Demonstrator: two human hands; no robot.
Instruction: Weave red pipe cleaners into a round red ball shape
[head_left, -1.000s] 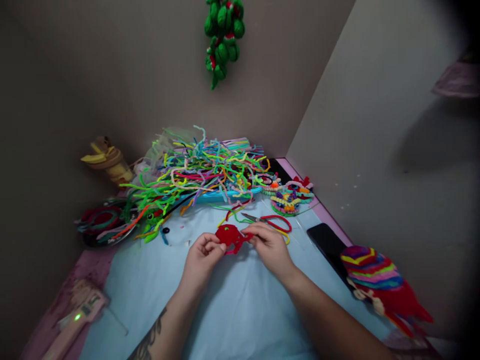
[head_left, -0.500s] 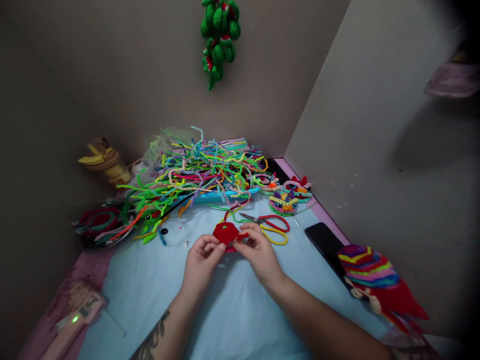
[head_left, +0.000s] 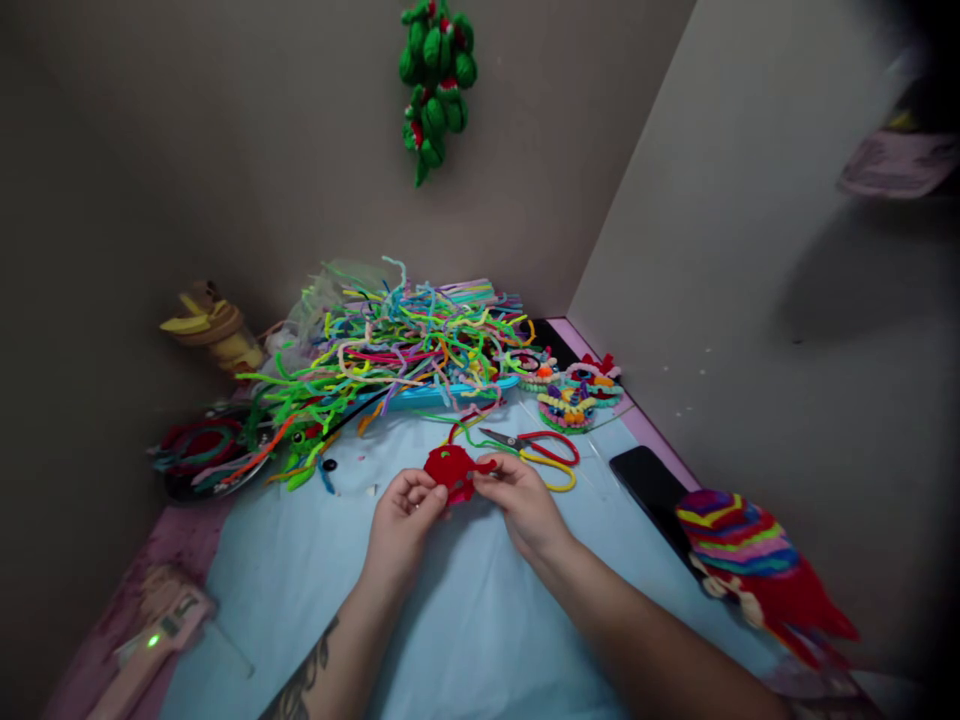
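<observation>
A small red pipe-cleaner figure [head_left: 451,470] is held just above the light blue table cover [head_left: 465,620]. My left hand [head_left: 405,520] pinches its lower left edge with closed fingers. My right hand [head_left: 521,500] pinches its right side, where a short red end sticks out. Red-handled scissors [head_left: 532,443] lie just behind my right hand, on a yellow pipe cleaner.
A big tangle of coloured pipe cleaners [head_left: 397,345] fills the back of the table. Finished colourful pieces [head_left: 574,395] sit at the back right. A black phone [head_left: 652,480] and a striped plush [head_left: 750,570] lie on the right; a glue gun [head_left: 150,640] on the left.
Both hands have shifted slightly left and closer together while turning the red figure. The view has drifted a little downward.
</observation>
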